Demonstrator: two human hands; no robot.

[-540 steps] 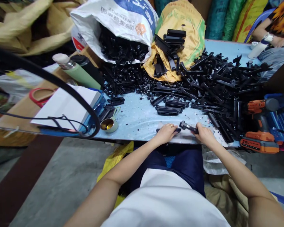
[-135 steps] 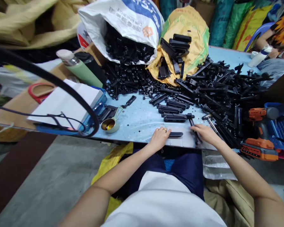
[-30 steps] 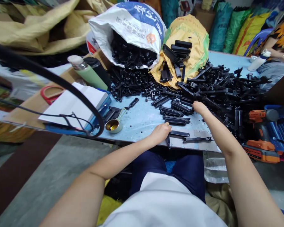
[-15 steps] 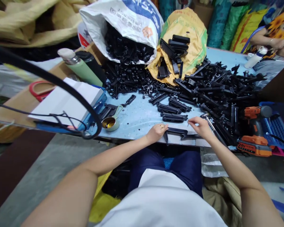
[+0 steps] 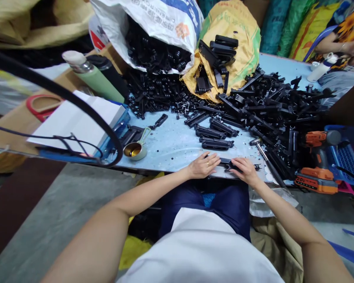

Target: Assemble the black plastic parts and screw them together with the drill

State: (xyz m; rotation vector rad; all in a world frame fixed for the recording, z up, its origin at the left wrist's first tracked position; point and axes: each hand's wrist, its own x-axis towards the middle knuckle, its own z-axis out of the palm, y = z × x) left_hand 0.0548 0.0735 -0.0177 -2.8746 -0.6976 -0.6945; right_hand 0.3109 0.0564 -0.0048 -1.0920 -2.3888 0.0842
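Observation:
At the near edge of the light blue table [image 5: 171, 145] my left hand [image 5: 203, 165] lies with its fingers stretched forward on a flat black plastic strip [image 5: 225, 161]. My right hand [image 5: 244, 170] presses down on a second black piece [image 5: 255, 166] that meets the strip, fingers curled over it. A few assembled black parts [image 5: 216, 143] lie just beyond my hands. A large heap of long black plastic parts [image 5: 271, 106] covers the table's right half.
A white sack [image 5: 153, 23] and a yellow sack [image 5: 230, 43] spill black parts at the back. An orange cordless drill [image 5: 318, 161], a hammer [image 5: 265, 157], a green bottle [image 5: 91, 76], a small brass cup [image 5: 134, 150] and a white box [image 5: 76, 122] stand around. Another person's arm [image 5: 339, 43] shows far right.
My right hand has come back from the heap to the table's near edge and now presses on the black piece beside my left hand, whose fingers have stretched out over the strip.

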